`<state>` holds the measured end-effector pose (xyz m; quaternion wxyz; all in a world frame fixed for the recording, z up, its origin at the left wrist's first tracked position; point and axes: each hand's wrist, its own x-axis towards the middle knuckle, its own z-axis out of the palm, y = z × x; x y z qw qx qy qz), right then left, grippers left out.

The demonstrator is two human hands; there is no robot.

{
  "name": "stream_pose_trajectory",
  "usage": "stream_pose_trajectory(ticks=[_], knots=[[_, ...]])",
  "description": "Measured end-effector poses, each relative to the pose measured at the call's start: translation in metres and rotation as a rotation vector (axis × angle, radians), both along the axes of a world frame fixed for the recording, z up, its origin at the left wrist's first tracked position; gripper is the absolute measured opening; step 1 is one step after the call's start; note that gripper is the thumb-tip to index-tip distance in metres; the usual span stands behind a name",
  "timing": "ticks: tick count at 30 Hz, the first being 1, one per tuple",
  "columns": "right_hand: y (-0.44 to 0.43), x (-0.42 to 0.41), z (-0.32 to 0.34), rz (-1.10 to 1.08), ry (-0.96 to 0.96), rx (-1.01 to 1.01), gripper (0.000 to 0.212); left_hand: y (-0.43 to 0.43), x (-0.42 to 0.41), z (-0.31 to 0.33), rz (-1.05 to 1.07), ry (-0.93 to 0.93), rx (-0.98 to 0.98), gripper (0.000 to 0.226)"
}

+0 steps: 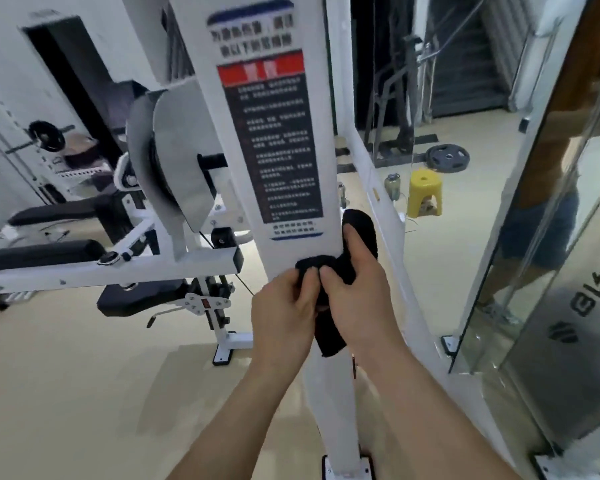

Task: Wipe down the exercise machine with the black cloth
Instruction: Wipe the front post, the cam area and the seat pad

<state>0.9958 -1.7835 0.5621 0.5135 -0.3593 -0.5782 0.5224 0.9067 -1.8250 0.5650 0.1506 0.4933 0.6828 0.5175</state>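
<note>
The white exercise machine (222,140) has a tall upright post in front of me with a black and red warning label (274,143). The black cloth (329,330) is pressed against the post just below the label, and part of it wraps round the post's right edge. My left hand (284,317) grips the cloth from the left, fingers curled into it. My right hand (357,296) holds it from the right, with the thumb stretched up along the cloth. A loose tail of cloth hangs below both hands.
Black padded seats and a horizontal white bar (115,268) jut out to the left. A yellow stool (425,192), a bottle (392,185) and a weight plate (447,157) sit on the floor behind. A mirror or glass panel (548,237) stands on the right, showing a person's reflection.
</note>
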Motion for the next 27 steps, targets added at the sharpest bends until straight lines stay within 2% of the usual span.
stream_pose_trajectory(ticks=[3, 5, 7, 9, 11, 14, 17, 20, 22, 24, 27], knots=[[0.007, 0.003, 0.035, 0.046, 0.029, 0.088, 0.073, 0.001, -0.006, 0.033, 0.011, 0.036, 0.070, 0.038], [0.005, 0.004, 0.029, 0.028, -0.019, 0.132, 0.075, 0.000, -0.006, 0.032, 0.027, 0.030, 0.080, 0.037], [-0.002, 0.001, 0.009, 0.021, -0.047, 0.036, 0.065, -0.002, -0.005, 0.020, 0.054, 0.027, 0.053, 0.036], [-0.005, -0.002, -0.010, 0.065, 0.005, -0.080, 0.056, -0.003, -0.004, 0.009, 0.065, 0.055, -0.008, 0.026], [-0.003, 0.000, -0.016, 0.087, 0.020, -0.111, 0.056, -0.004, -0.001, 0.002, 0.086, 0.016, -0.012, 0.027], [0.002, -0.001, 0.009, 0.053, 0.009, 0.032, 0.062, -0.009, 0.005, 0.017, 0.192, -0.072, 0.118, 0.042], [0.010, -0.012, 0.063, -0.039, -0.009, 0.272, 0.082, -0.004, 0.001, 0.061, 0.270, -0.043, 0.345, 0.038], [0.015, -0.019, 0.101, -0.135, -0.032, 0.448, 0.086, 0.009, -0.004, 0.097, 0.304, 0.037, 0.535, 0.023], [0.018, -0.015, 0.100, -0.144, -0.076, 0.505, 0.083, 0.016, -0.002, 0.102, 0.271, -0.031, 0.619, 0.014], [0.015, -0.009, 0.078, -0.159, -0.166, 0.537, 0.075, 0.019, -0.001, 0.089, 0.259, 0.002, 0.665, 0.023], [0.003, 0.004, 0.045, -0.218, -0.335, 0.553, 0.078, 0.017, 0.000, 0.047, 0.268, 0.107, 0.560, 0.027]])
